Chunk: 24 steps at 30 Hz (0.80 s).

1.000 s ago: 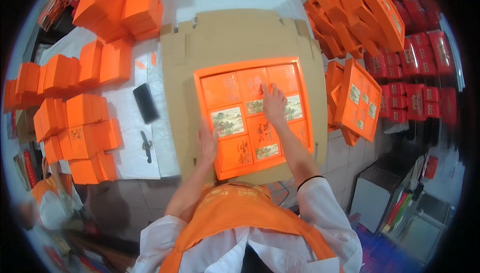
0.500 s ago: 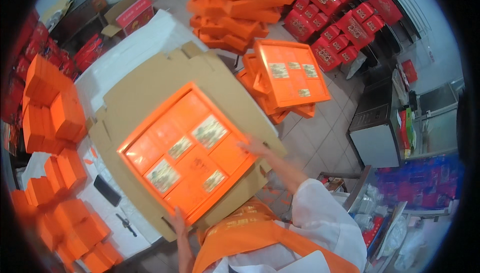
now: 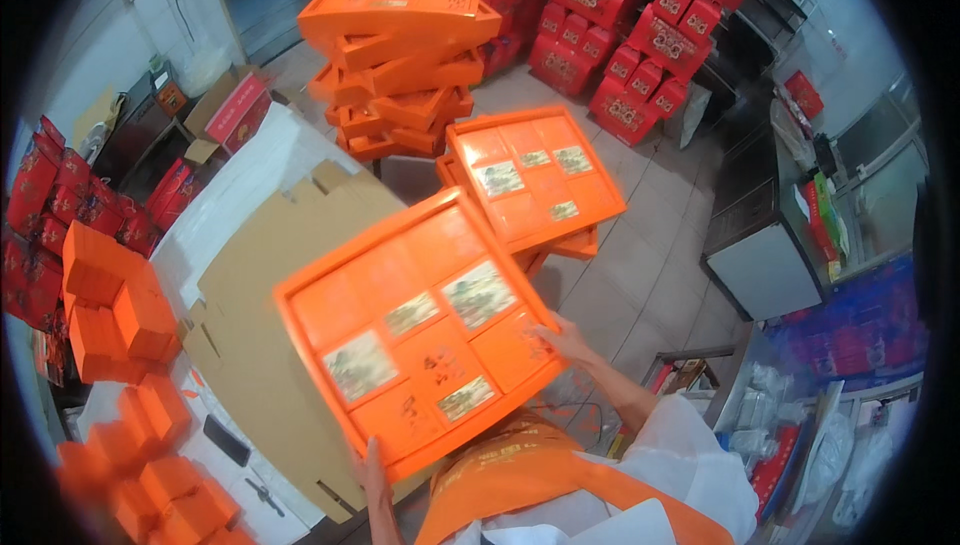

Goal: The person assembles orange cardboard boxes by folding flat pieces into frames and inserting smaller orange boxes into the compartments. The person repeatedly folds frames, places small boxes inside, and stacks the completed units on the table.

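Note:
Both my hands hold a large square orange gift box tray (image 3: 385, 450), tilted, above the right part of a brown cardboard sheet (image 3: 270, 245). Inside its raised rim sit several flat orange boxes, some bearing pale landscape pictures. My left hand (image 3: 373, 473) grips the near left edge, its thumb on the rim and its other fingers hidden beneath. My right hand (image 3: 565, 341) clasps the right edge, with fingers over the rim. Just beyond the tray, a similar filled tray (image 3: 535, 180) tops a low pile.
A tall, unevenly stacked pile of orange trays (image 3: 400, 75) stands farther back. Small orange boxes (image 3: 125, 305) line the table's left side, near a dark phone-like slab (image 3: 226, 439) and a knife-like tool (image 3: 264, 496). Red gift boxes (image 3: 620, 45) are stacked at the back, and a cabinet (image 3: 765, 270) stands right.
My hands have carried the filled tray up off the cardboard and to the right, nearer the low pile. The view has also shifted, showing more of the tall pile.

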Tool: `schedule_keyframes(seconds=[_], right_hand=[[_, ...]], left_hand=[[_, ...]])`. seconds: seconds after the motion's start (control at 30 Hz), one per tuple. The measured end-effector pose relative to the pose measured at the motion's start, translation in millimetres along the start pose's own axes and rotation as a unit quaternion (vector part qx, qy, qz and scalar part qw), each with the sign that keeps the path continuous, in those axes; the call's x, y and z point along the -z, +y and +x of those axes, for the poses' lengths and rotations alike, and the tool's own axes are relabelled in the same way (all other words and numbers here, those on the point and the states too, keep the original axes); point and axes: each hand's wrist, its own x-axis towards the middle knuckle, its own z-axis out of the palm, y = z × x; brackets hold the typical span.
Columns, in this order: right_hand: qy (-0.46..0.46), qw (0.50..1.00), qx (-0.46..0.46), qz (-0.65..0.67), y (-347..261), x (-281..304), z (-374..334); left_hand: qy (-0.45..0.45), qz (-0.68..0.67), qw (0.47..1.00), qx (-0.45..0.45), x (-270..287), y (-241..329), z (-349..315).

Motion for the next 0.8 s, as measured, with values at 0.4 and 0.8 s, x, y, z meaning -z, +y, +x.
schedule_keyframes(seconds=[0.4,0.8], right_hand=[[0.159,0.983,0.027,0.089,-21.1,256.4,133.4],[0.184,0.982,-0.034,0.036,30.5,281.7,268.4]], left_hand=[[-0.267,-0.047,0.952,-0.144,-348.6,54.1,151.8],[-0.197,0.299,0.932,-0.056,-454.3,51.0,282.3]])
